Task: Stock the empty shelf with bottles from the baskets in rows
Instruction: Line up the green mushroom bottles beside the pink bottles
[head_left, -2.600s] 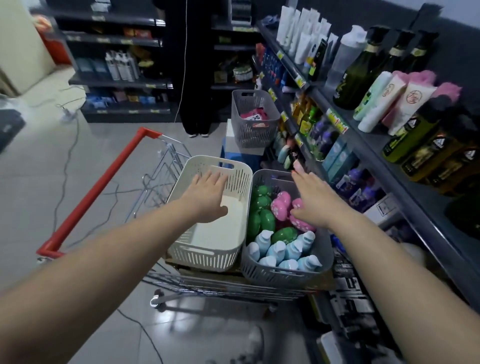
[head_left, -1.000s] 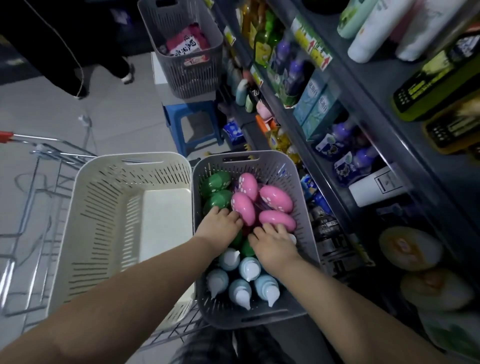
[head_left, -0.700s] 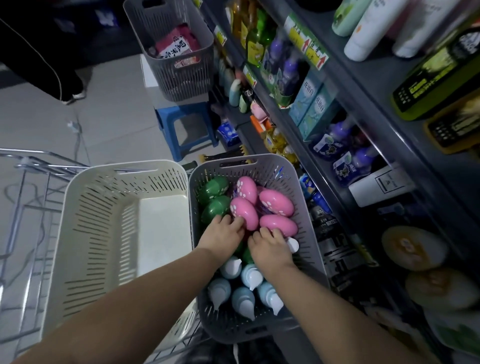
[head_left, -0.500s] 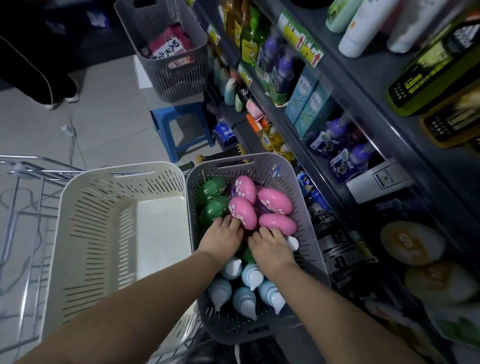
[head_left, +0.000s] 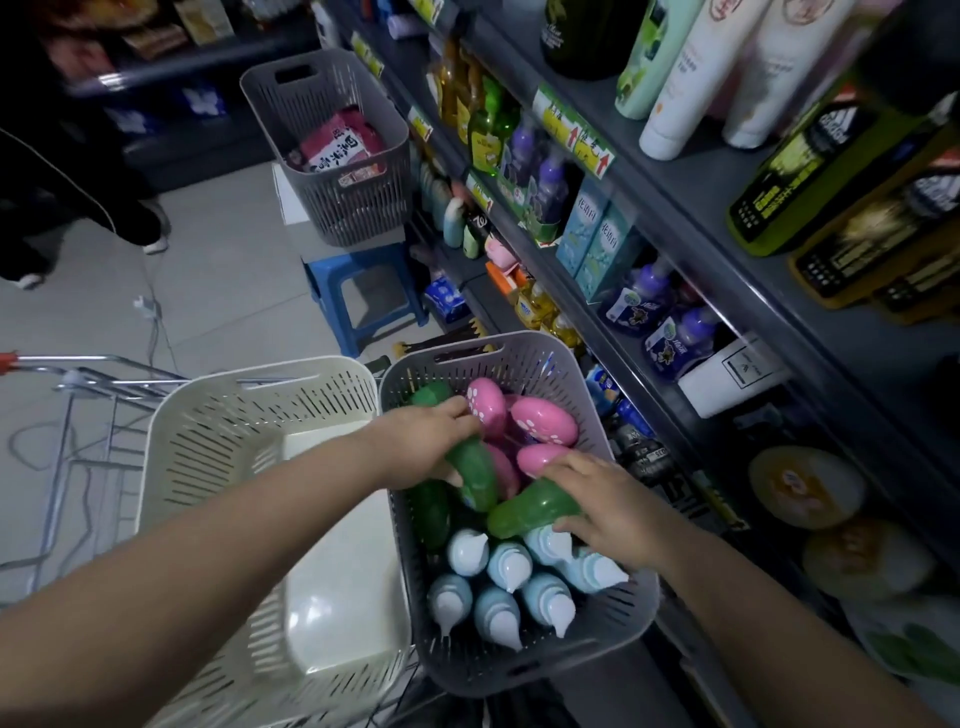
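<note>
Down at the near end of the grey basket (head_left: 641, 608), the pale blue bottles (head_left: 497, 616) lie packed side by side, white caps toward the camera, nobody touching them. Stuff looks sorted by colour, which I'd guess is so each shelf row can be 1 colour.

Just past those, both hands are in the green section. On the shelf side, the right hand (head_left: 610, 512) has its fingers curled over a green bottle (head_left: 535, 506), holding it on its side, slightly above the blue ones; the thumb is hidden under it. Beside it, the left hand (head_left: 423, 444) is wrapped round a second green bottle (head_left: 474, 480) near its far end, with the bottle angled down toward the camera. So 2 bottles, 1 per hand, probably to halve the trips.

At the far end of that basket sit the pink bottles (head_left: 545, 423) with white paw dots, right by the left fingertips.

Next door, touching the grey one, a cream basket (head_left: 249, 457) holds no bottles; both ride on the cart (head_left: 78, 384).

Farther down the aisle a far grey basket (head_left: 332, 171) with pink packets is raised on a blue stool (head_left: 363, 291). Alongside, the shelving (head_left: 691, 218) is loaded; I can't tell which shelf is the empty one.
</note>
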